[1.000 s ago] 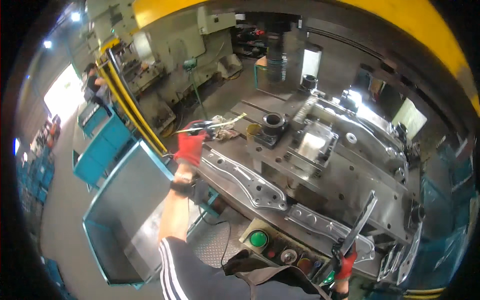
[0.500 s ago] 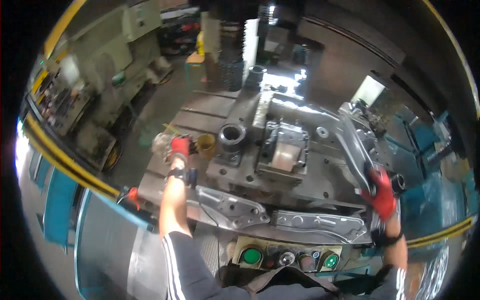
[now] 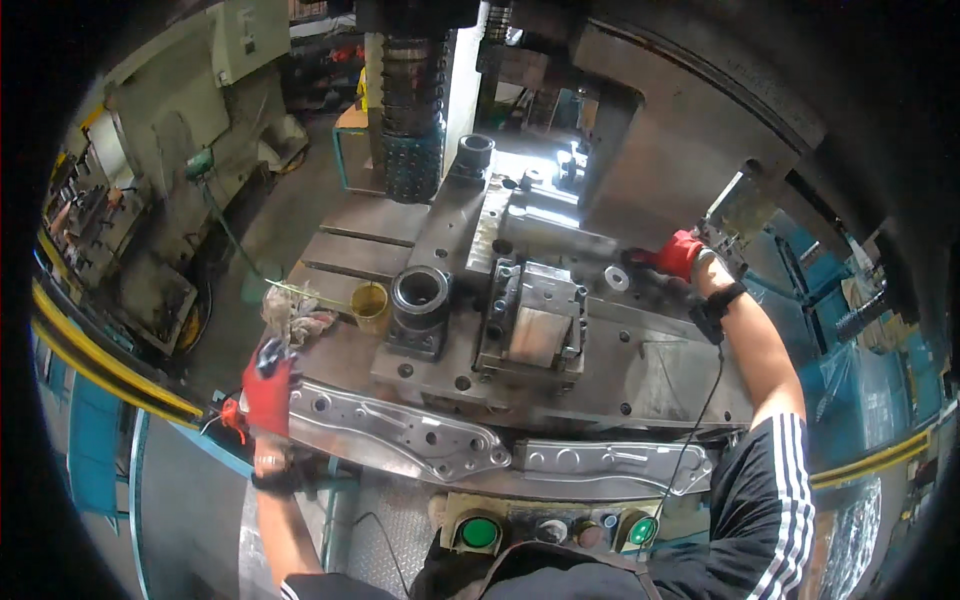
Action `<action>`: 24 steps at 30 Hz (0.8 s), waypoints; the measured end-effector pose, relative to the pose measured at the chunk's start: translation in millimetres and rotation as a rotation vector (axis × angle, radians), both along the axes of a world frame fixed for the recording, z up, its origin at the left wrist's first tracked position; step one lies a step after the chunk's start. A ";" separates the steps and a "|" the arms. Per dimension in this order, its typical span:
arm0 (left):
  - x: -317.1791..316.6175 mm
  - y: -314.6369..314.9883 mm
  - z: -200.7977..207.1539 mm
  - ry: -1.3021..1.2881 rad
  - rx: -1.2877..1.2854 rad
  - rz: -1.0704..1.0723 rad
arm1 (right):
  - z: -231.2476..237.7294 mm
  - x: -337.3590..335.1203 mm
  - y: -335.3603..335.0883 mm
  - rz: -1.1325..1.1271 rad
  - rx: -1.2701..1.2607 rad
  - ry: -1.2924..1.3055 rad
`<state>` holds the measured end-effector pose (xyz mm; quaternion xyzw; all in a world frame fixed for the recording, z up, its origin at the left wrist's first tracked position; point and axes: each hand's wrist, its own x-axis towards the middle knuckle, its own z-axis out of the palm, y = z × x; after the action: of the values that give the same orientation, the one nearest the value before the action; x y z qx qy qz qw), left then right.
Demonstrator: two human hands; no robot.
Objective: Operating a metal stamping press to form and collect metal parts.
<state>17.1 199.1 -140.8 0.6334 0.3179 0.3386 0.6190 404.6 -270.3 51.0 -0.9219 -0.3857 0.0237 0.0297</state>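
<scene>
My left hand (image 3: pixel 268 392), in a red glove with dark fingertips, is at the left end of a long grey stamped metal bracket (image 3: pixel 405 425). Its fingers are smeared, so any grip is hidden. A second stamped bracket (image 3: pixel 610 462) lies to the right along the table's front edge. Over the press bed's right side, my right hand (image 3: pixel 682 255) reaches in, its dark fingers stretched leftward near a round washer-like ring (image 3: pixel 616 278). Nothing shows in it. The blocky die (image 3: pixel 535 320) with a pale worn face stands left of that hand.
A crumpled rag (image 3: pixel 295 312) and a yellowish cup (image 3: pixel 370 308) with a stick sit left of a thick round guide bushing (image 3: pixel 420 292). Green push buttons (image 3: pixel 478 533) line the near panel. Yellow-black guard rails (image 3: pixel 110 355) flank the bed; the large press body (image 3: pixel 700 130) overhangs it.
My left hand has left the rag and come down to the left bracket's end. My right hand has moved up and left; the long metal part beside it no longer shows there. The view has shifted.
</scene>
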 end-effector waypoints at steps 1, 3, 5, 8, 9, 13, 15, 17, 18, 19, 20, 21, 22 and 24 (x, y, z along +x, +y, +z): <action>-16.5 -9.9 3.0 0.019 0.038 0.067 | -8.1 8.7 -2.8 0.069 0.046 0.032; -58.8 -1.6 -40.8 -0.027 0.165 0.185 | -8.1 14.2 8.4 0.111 -0.020 0.009; -88.8 -13.2 -53.3 0.068 0.181 0.165 | -7.7 16.0 21.3 0.088 -0.117 0.006; -109.3 -36.2 -72.6 0.139 0.160 0.191 | -14.3 29.1 19.9 0.069 -0.204 -0.059; -112.2 -50.0 -80.3 0.171 0.169 0.198 | -15.3 31.0 18.7 0.026 -0.216 -0.068; -110.9 -107.2 -107.8 0.399 0.149 -0.105 | -31.1 24.5 -20.2 -0.042 -0.080 -0.006; -151.7 -125.3 -194.1 0.375 0.066 -0.300 | -35.1 -3.5 -42.8 0.102 0.051 0.013; -150.0 -171.8 -175.2 0.697 -0.054 -0.555 | -56.7 -53.1 -110.7 0.139 0.198 -0.104; -149.3 -196.5 -170.5 0.754 -0.028 -0.604 | -64.1 -89.1 -141.0 0.116 0.276 -0.203; -151.3 -219.7 -169.2 0.806 -0.001 -0.651 | -71.1 -125.5 -175.7 0.060 0.283 -0.217; -155.5 -238.7 -192.2 0.737 -0.011 -0.676 | -78.6 -165.9 -204.8 -0.071 0.529 0.025; -158.5 -253.1 -221.6 0.670 -0.024 -0.687 | -85.5 -211.5 -227.1 -0.234 0.640 0.050; -153.5 -263.3 -238.9 0.623 0.004 -0.697 | -106.0 -244.1 -263.6 -0.356 0.624 0.015; -137.8 -277.7 -254.1 0.518 0.082 -0.749 | -203.9 -284.0 -371.5 -0.570 0.676 -0.086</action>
<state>-120.7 -78.6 -394.9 0.7926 0.1976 -0.0658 0.5731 120.6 -641.8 -152.9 -0.9300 -0.1032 -0.1511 0.3187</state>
